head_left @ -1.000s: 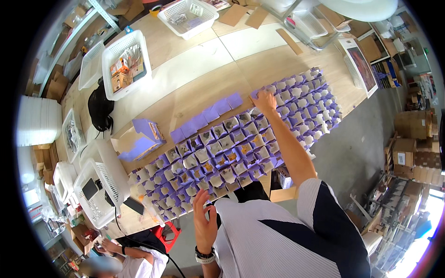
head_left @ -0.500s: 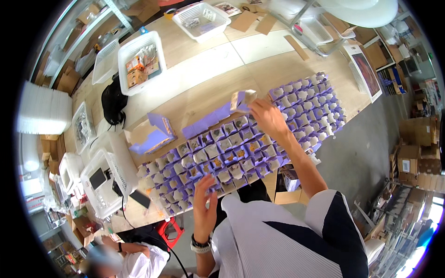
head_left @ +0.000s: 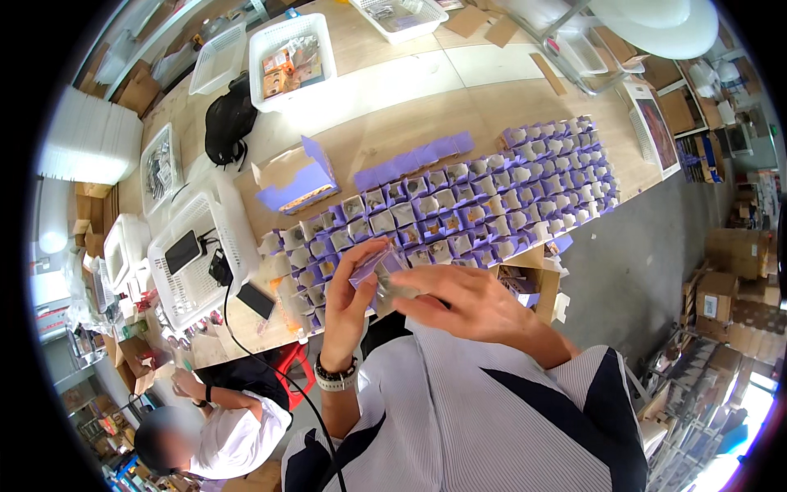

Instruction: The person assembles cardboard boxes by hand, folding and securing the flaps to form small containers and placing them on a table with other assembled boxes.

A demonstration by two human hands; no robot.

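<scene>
In front of my chest, my left hand (head_left: 348, 305) is closed round a small purple box (head_left: 379, 266). My right hand (head_left: 485, 305) reaches in from the right, its thumb and forefinger on the pale open end of that box. These fingertips are slightly blurred, and the box's contents cannot be made out. Beyond both hands stands a wide block of small open-topped purple boxes (head_left: 427, 231) in rows, several with silvery or orange contents. Behind the block lies a row of joined purple boxes (head_left: 415, 161).
An open purple carton (head_left: 305, 182) stands left of the row. A white basket (head_left: 190, 275) holds a phone and charger; another phone (head_left: 256, 301) lies nearby. Farther back are a white bin (head_left: 261, 92) of packets and a black bag (head_left: 229, 123). A co-worker (head_left: 221, 426) sits at lower left.
My right hand has brought the small box from the far side of the block to my chest. My left hand has come up and closed on it. The view has shifted somewhat.
</scene>
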